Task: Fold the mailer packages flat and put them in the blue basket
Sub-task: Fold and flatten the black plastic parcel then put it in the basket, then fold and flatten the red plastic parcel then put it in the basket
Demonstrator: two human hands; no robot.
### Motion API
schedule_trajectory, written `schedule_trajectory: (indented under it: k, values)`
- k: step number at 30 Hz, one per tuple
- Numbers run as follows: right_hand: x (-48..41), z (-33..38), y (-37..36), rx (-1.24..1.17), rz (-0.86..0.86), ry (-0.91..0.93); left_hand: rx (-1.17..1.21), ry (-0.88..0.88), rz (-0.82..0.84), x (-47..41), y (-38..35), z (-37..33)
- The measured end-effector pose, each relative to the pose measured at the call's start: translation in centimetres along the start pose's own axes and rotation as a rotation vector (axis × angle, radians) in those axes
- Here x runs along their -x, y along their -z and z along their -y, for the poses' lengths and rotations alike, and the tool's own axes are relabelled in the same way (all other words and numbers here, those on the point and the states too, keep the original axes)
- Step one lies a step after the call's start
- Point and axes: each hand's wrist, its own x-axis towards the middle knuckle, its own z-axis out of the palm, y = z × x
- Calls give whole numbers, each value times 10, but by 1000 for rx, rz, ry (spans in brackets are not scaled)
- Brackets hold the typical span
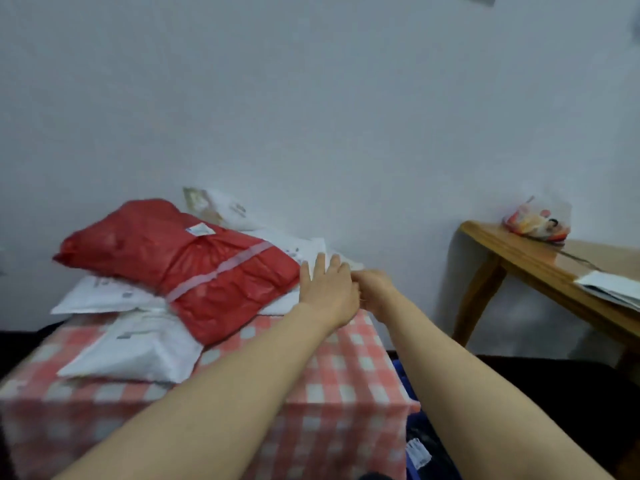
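Observation:
A big red mailer (pixel 194 268) lies on top of several white mailers (pixel 138 355) on a table with a pink checked cloth (pixel 339 368). My left hand (pixel 327 289) reaches to the far right corner, its straight fingers lying on a white mailer (pixel 301 249) beside the red one. Right next to it, my right hand (pixel 375 289) has its fingers curled at that white mailer's edge; what it grips is hidden. A sliver of the blue basket (pixel 403 379) shows low down to the right of the table, with a dark package (pixel 424 448) in it.
A wooden side table (pixel 530 261) stands to the right with a plastic bag (pixel 536 221) and papers (pixel 613 287) on it. A white wall runs close behind both tables. The floor between them is dark.

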Motion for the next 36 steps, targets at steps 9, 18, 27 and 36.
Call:
schedule_trajectory:
  k: [9, 18, 27, 36]
  values:
    - [-65, -1, -149, 703, 87, 564, -10, 396, -1, 6, 12, 150]
    - [-94, 16, -235, 976, 103, 753, -2, 540, -59, 6, 8, 214]
    - [-67, 60, -196, 504, -137, 781, 90, 476, -259, 11, 37, 194]
    - [-18, 60, -74, 430, -267, 669, -21, 254, -503, 35, 38, 116]
